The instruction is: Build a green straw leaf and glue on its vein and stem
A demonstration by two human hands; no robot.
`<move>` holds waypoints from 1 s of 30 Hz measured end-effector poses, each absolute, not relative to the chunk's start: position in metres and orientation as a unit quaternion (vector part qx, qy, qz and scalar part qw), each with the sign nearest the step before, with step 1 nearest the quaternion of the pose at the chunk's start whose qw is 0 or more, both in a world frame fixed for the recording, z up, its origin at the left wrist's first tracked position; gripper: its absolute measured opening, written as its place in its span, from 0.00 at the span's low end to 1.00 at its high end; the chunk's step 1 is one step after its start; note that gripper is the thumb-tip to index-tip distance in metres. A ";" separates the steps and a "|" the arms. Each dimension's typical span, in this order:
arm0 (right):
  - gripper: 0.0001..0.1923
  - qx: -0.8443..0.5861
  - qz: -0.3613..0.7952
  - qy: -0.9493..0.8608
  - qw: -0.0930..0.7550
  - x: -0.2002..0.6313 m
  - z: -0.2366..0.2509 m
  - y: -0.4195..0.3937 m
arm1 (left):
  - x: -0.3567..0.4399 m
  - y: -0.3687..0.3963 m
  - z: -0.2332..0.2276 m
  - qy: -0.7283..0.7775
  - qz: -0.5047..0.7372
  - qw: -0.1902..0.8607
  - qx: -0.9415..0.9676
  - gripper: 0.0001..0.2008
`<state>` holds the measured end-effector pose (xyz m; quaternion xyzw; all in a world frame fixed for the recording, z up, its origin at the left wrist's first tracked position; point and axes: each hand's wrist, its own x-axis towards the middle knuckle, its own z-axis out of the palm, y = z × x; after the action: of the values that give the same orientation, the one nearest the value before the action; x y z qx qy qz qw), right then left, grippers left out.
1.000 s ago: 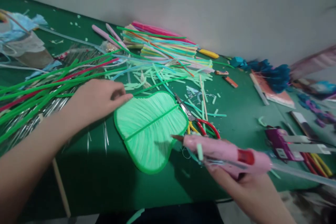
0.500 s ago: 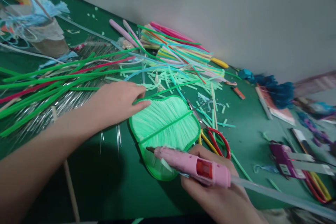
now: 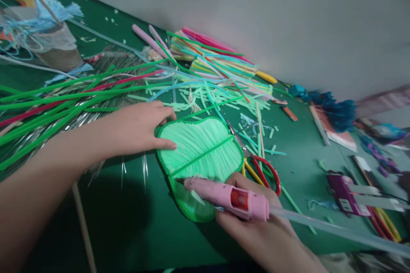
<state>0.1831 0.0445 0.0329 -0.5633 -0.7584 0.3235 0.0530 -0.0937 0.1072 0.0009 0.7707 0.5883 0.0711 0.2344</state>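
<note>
Fingers [image 3: 166, 146] of the left hand [image 3: 137, 128] are lying together and flat, pressing on the upper left edge of the green leaf shape [image 3: 200, 153], apparently pinning it to the green table [image 3: 128, 222] so it is not sliding under the nozzle. The right hand [image 3: 265, 230] is curling its fingers tightly around the pink glue gun [image 3: 224, 194], tilting the nozzle down so the tip is sitting at the leaf's midrib, near its lower left rim; a clear glue stick [image 3: 336, 230] is jutting out of the gun's back, away from the leaf. The leaf is lying flat in the middle of the table, just in front of the person. Touching the leaf's right edge, red-handled scissors [image 3: 259, 166] are lying open. Beyond the leaf, toward the wall, cut green straw pieces [image 3: 205, 94] and a heap of coloured straws [image 3: 218, 62] are spreading out. Left of the leaf, long green straws [image 3: 64, 98] are fanning across the table. Well to the right of the leaf, a purple tool [image 3: 344, 187] is resting.
</note>
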 end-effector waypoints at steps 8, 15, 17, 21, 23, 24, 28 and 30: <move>0.12 -0.545 0.346 -0.757 0.097 0.183 0.030 0.044 | -0.095 0.107 -0.001 0.588 0.069 0.224 0.774 0.34; 0.13 -0.543 0.328 -0.769 0.084 0.178 0.031 0.048 | -0.095 0.107 -0.001 0.591 0.073 0.222 0.772 0.34; 0.13 -0.539 0.325 -0.772 0.085 0.178 0.031 0.048 | -0.095 0.107 -0.001 0.590 0.069 0.223 0.773 0.34; 0.11 -0.516 0.322 -0.789 0.089 0.179 0.031 0.047 | -0.095 0.107 -0.001 0.588 0.064 0.221 0.776 0.33; 0.11 -0.516 0.331 -0.786 0.081 0.180 0.031 0.047 | -0.095 0.107 -0.001 0.590 0.063 0.219 0.775 0.33; 0.11 -0.517 0.335 -0.784 0.077 0.180 0.032 0.047 | -0.095 0.107 -0.001 0.590 0.063 0.218 0.775 0.34; 0.11 -0.519 0.320 -0.789 0.074 0.179 0.033 0.046 | -0.095 0.107 -0.001 0.587 0.062 0.217 0.778 0.33; 0.11 -0.526 0.310 -0.789 0.073 0.179 0.033 0.046 | -0.095 0.108 -0.001 0.587 0.061 0.219 0.777 0.33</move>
<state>0.1789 0.0461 0.0327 -0.5255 -0.7887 0.3104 0.0732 -0.0950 0.1075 -0.0009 0.7771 0.5871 0.0609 0.2187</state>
